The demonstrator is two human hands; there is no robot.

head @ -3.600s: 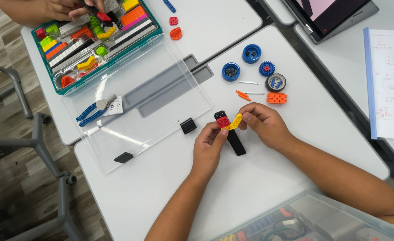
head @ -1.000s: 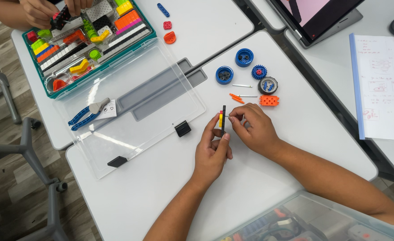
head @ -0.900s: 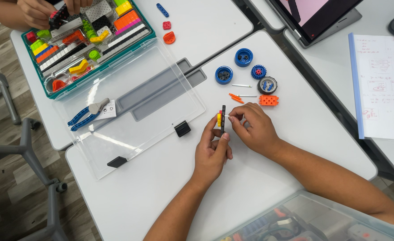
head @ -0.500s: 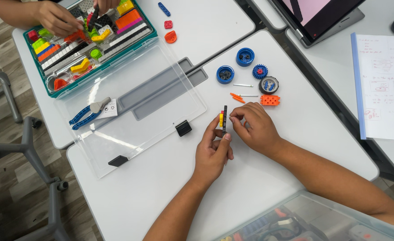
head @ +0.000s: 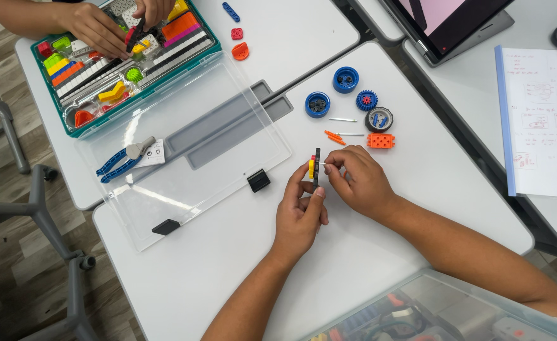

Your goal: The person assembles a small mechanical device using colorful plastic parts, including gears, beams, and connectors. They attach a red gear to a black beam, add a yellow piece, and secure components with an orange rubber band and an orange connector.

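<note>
Head view looks straight down on a smooth white table (head: 184,278). Left hand (head: 299,215) curls its fingers around a slim black plastic beam (head: 317,167) held upright on edge, with a small yellow piece (head: 311,168) clipped to its side. Right hand (head: 357,180) pinches a thin white pin (head: 323,163) against the beam, knuckles bent, wrist resting on the table. Just beyond lie two blue ribbed wheels (head: 345,79), a blue gear (head: 367,100) and a studded orange block (head: 380,140). Another person's hands (head: 95,28) dig into a teal parts tray (head: 70,129).
</note>
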